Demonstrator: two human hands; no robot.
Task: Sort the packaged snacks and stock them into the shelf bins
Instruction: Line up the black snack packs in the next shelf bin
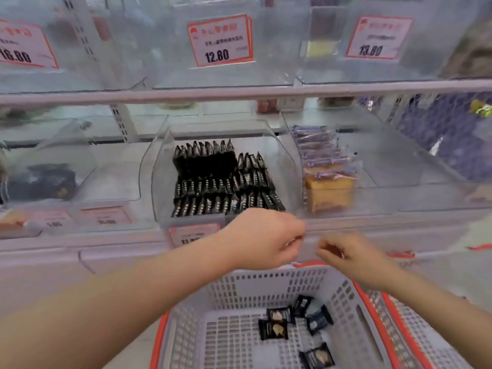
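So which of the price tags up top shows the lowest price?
The middle tag, reading 12.80. The left tag reads 16.80 and the right tag 13.80.

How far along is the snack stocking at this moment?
Mostly done: the clear middle bin holds neat rows of black snack packs. Nothing is visibly in hand; the left hand and right hand are curled above the basket. Left: about five loose dark packs in it.

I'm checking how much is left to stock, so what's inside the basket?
The basket holds five dark snack packets lying loose on its slotted floor. Its near end is out of frame, so more could sit there.
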